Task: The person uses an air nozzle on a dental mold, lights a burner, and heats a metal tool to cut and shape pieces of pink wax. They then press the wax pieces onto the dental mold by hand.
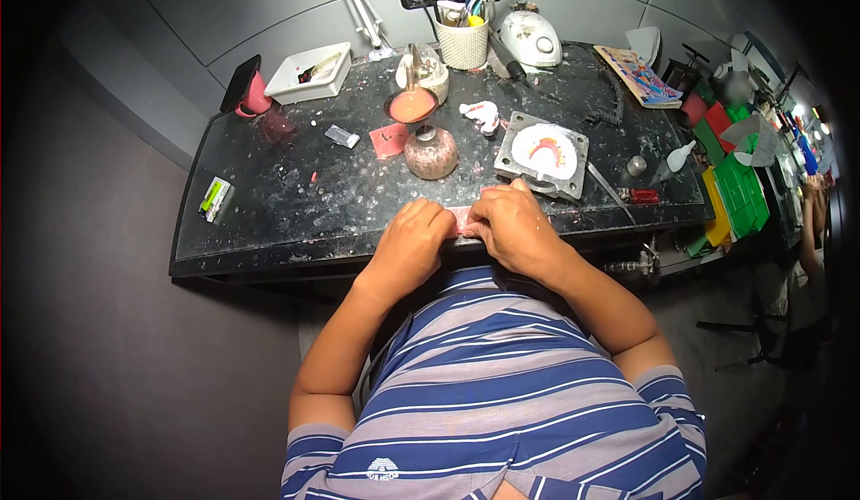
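Note:
At the front edge of the table, my left hand (412, 242) and my right hand (518, 229) are close together, fingers pinched on a small pink wax sheet (462, 219) between them. The fingers cover most of the sheet. Beyond my right hand lies a metal denture flask (576, 170) filled with white plaster, with a pink-red arch (551, 152) in it. Straight ahead of my hands stands a round spirit lamp (431, 154), and a small pan of pinkish material (412, 104) shows just above it. Beside the lamp lies a flat pink square (388, 141).
A spatula-like tool (612, 193) and a red-handled tool (641, 196) lie right of the flask. Toward the back are a white tray (309, 73), a woven cup (462, 45) of brushes and a white device (530, 39). Green bins (742, 197) stand at the right edge.

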### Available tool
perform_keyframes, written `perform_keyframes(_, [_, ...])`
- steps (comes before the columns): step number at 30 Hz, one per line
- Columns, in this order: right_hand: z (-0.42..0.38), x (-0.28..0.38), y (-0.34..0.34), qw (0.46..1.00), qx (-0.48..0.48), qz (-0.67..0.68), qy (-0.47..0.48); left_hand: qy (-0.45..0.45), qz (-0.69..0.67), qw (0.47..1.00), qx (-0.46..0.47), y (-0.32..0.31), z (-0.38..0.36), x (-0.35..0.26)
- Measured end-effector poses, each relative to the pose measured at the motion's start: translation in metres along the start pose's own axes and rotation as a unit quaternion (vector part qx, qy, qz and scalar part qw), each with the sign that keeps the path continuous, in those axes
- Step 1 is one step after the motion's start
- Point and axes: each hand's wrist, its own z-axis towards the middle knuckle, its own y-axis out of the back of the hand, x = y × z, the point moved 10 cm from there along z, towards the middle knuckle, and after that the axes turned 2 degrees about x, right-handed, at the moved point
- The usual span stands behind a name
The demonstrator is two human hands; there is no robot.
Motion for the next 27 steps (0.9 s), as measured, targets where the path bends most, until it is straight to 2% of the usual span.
perform_keyframes(2, [0.0, -0.002, -0.003, 1.0, 0.011, 0.004, -0.022, -0.026, -0.03, 0.999, 0.001, 0.003, 0.001, -0.001])
perform_keyframes(8, [0.0, 0.004, -0.001, 1.0, -0.013, -0.016, 0.011, -0.028, -0.084, 0.996, 0.03, 0.005, -0.001, 0.005])
perform_keyframes(20, [-0.004, 0.005, -0.004, 0.999, -0.015, -0.008, 0.032, -0.022, -0.114, 0.993, 0.002, 0.01, -0.006, 0.012])
perform_keyframes(23, [-0.009, 0.009, 0.0, 0.997, -0.045, -0.028, 0.054, -0.017, -0.099, 0.995, 0.004, 0.013, -0.007, 0.01])
perform_keyframes(25, [-0.017, 0.027, 0.013, 0.984, -0.091, -0.078, 0.129, -0.015, -0.096, 0.995, 0.01, 0.014, -0.008, 0.009])
perform_keyframes(27, [-0.026, 0.027, 0.041, 0.986, -0.11, -0.078, 0.095, -0.011, -0.092, 0.996, 0.014, 0.015, -0.007, 0.01])
